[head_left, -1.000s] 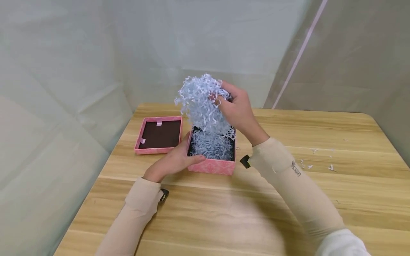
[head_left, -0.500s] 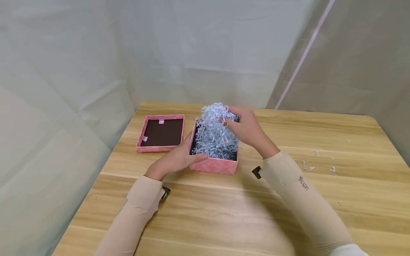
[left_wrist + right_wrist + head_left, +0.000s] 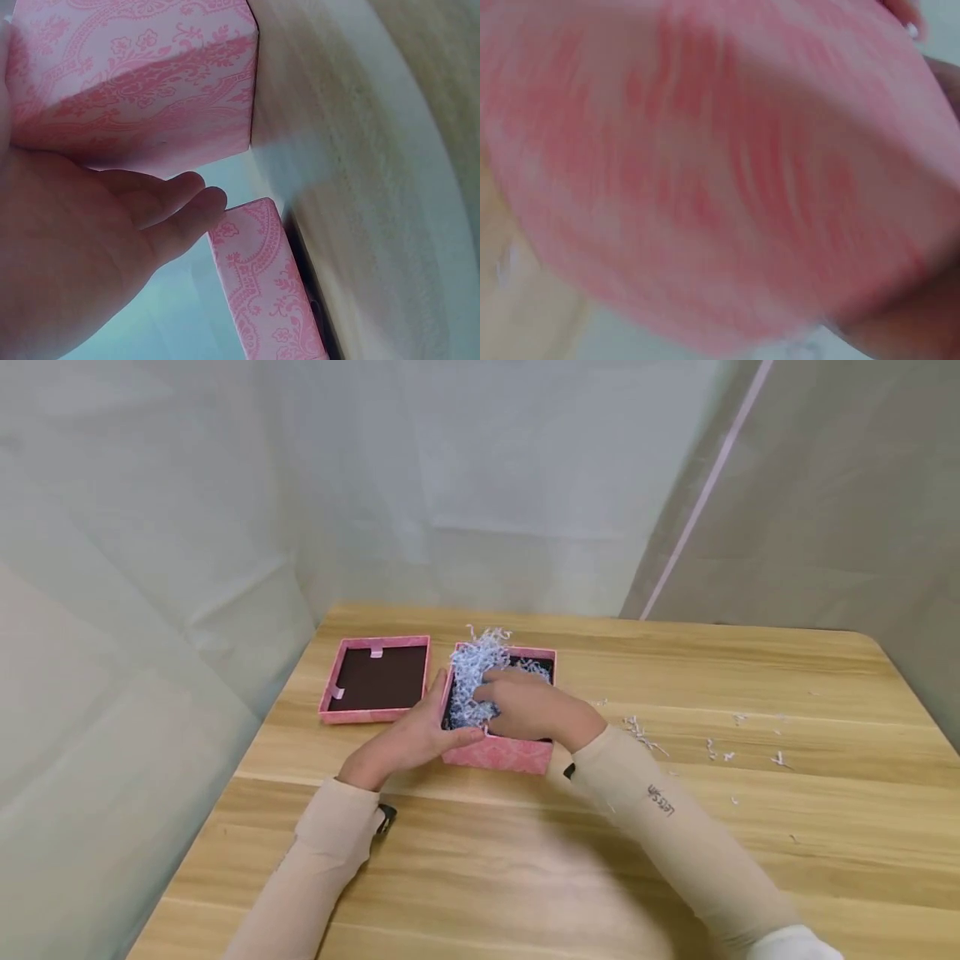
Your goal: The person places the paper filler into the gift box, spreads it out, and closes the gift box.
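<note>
A pink patterned box [image 3: 497, 755] stands upright and open on the wooden tabletop [image 3: 480, 868], near its back edge and well apart from its right edge. Pale blue shredded paper [image 3: 478, 662] is heaped in the box's left half, rising above the back rim; dark lining shows at the back right.

The left hand [image 3: 405, 732] rests around the near left corner, its grip spread: thumb along the front rim, straight fingers by the outer left wall. The right hand [image 3: 525, 706] reaches over the front rim into the box, against the paper. Its fingertips are partly hidden, so whether that grip is apart or clamped on paper cannot be told; the right wrist view is blurred.

A matching lid [image 3: 381, 678] lies inside up, just left of the box, near the tabletop's left edge. The left hand's fingers occupy the narrow gap between; whether they touch the lid cannot be told. Scraps [image 3: 780, 760] dot the broad stretch of wood to the right. More wood separates the box from the viewer. Pale cloth [image 3: 487, 468] hangs behind the back edge.
</note>
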A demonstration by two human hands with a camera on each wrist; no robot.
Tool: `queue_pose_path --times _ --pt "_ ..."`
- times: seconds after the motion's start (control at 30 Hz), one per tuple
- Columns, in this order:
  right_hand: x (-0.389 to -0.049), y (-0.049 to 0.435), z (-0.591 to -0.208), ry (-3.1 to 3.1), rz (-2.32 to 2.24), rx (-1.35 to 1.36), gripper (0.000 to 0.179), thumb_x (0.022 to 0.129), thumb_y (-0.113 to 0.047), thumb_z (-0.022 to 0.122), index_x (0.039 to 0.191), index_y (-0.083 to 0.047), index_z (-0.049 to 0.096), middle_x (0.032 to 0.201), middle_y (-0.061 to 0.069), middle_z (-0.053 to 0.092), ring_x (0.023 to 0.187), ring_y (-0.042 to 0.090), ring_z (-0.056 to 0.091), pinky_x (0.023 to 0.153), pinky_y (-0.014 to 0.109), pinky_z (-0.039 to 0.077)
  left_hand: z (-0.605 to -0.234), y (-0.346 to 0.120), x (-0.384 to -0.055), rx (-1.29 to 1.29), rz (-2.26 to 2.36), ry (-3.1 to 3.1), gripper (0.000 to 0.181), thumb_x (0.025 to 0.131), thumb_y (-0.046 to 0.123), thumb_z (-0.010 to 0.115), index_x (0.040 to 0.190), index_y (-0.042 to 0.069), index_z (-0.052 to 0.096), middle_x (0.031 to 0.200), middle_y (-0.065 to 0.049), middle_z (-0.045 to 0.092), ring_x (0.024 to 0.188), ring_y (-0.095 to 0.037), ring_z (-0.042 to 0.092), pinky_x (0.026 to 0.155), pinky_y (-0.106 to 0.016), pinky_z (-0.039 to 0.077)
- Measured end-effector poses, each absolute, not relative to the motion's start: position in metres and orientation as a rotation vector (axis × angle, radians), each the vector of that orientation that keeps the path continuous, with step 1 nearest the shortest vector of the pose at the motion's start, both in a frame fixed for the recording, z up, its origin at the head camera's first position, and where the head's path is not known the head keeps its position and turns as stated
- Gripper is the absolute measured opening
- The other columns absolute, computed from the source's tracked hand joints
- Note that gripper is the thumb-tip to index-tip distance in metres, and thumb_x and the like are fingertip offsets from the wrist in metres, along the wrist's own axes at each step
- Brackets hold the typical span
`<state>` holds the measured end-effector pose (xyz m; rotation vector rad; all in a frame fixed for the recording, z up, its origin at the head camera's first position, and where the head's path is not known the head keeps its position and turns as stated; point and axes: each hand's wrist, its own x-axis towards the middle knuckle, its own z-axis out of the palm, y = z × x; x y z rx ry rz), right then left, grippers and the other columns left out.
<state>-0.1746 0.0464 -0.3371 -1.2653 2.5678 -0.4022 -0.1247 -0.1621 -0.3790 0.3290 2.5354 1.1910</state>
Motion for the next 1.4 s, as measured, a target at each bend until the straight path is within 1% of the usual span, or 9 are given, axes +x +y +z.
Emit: queue_pose_path --times 0.13,0.2,0.27,0.5,0.7,0.83,1.03,1.27,1.4 --pt "-0.182 0.033 -0.350 2.380 -0.495 -1.154 0.040 0.094 0.000 0.063 0.133 -0.004 0.066 0.135 0.012 0.062 0.128 0.027 0.054 0.110 0.040 0.040 -0.382 -0.160 -0.124 0.352 1.245 2.516 0.121 0.085 0.067 0.069 0.162 0.019 -0.012 0.167 -0.005 0.008 0.145 -0.023 0.029 0.116 -0.050 0.027" --pt "-0.186 0.032 -0.353 2.328 -0.508 -1.113 0.042 0.094 0.003 0.059 0.135 -0.005 0.065 0.137 0.011 0.061 0.131 0.026 0.053 0.111 0.040 0.039 -0.382 -0.157 -0.124 0.345 1.246 2.518 0.121 0.085 0.066 0.069 0.162 0.017 -0.011 0.166 -0.007 0.014 0.141 -0.025 0.035 0.114 -0.050 0.031" --pt "-0.188 0.034 -0.356 2.298 -0.495 -1.105 0.044 0.094 0.005 0.056 0.137 -0.004 0.064 0.139 0.010 0.060 0.132 0.027 0.052 0.111 0.040 0.038 -0.381 -0.155 -0.124 0.328 1.230 2.524 0.123 0.085 0.067 0.068 0.162 0.015 -0.012 0.166 -0.010 0.012 0.140 -0.027 0.036 0.113 -0.051 0.033" --pt "-0.192 0.036 -0.360 2.369 -0.458 -1.188 0.038 0.095 0.001 0.060 0.132 -0.003 0.067 0.132 0.012 0.065 0.125 0.027 0.057 0.110 0.041 0.039 -0.379 -0.153 -0.126 0.342 1.235 2.533 0.121 0.086 0.065 0.069 0.162 0.018 -0.014 0.168 -0.007 0.001 0.147 -0.027 0.026 0.116 -0.051 0.027" --pt "-0.189 0.024 -0.364 2.543 -0.350 -1.256 0.040 0.094 -0.017 0.071 0.132 -0.006 0.067 0.123 0.015 0.066 0.116 0.032 0.060 0.106 0.047 0.043 -0.381 -0.159 -0.125 0.333 1.243 2.521 0.121 0.088 0.062 0.070 0.162 0.014 -0.013 0.168 -0.006 -0.004 0.149 -0.027 0.019 0.118 -0.051 0.022" --pt "-0.187 0.024 -0.363 2.485 -0.388 -1.205 0.044 0.096 -0.019 0.070 0.138 -0.006 0.063 0.131 0.015 0.063 0.124 0.032 0.056 0.110 0.046 0.039 -0.380 -0.160 -0.123 0.301 1.202 2.529 0.124 0.086 0.067 0.068 0.161 0.012 -0.014 0.168 -0.007 -0.007 0.150 -0.030 0.017 0.118 -0.052 0.020" --pt "-0.184 0.038 -0.348 2.479 -0.481 -1.194 0.042 0.095 -0.015 0.070 0.136 -0.009 0.065 0.138 0.011 0.060 0.131 0.028 0.052 0.112 0.043 0.037 -0.378 -0.160 -0.123 0.313 1.190 2.532 0.124 0.085 0.068 0.067 0.161 0.012 -0.013 0.168 -0.008 -0.006 0.150 -0.031 0.017 0.117 -0.054 0.022" --pt "-0.179 0.072 -0.317 2.449 -0.651 -1.152 0.058 0.093 -0.013 0.074 0.147 -0.012 0.055 0.154 0.012 0.044 0.144 0.029 0.036 0.111 0.046 0.038 -0.377 -0.159 -0.123 0.294 1.158 2.532 0.123 0.085 0.069 0.066 0.161 0.013 -0.013 0.168 -0.006 -0.008 0.151 -0.033 0.016 0.115 -0.058 0.023" --pt "-0.179 0.088 -0.307 2.495 -0.830 -1.085 0.054 0.094 -0.014 0.073 0.146 -0.012 0.056 0.151 0.009 0.049 0.141 0.027 0.040 0.111 0.047 0.037 -0.377 -0.160 -0.124 0.300 1.179 2.524 0.122 0.086 0.067 0.068 0.162 0.015 -0.013 0.168 -0.005 -0.006 0.151 -0.032 0.015 0.115 -0.058 0.022"
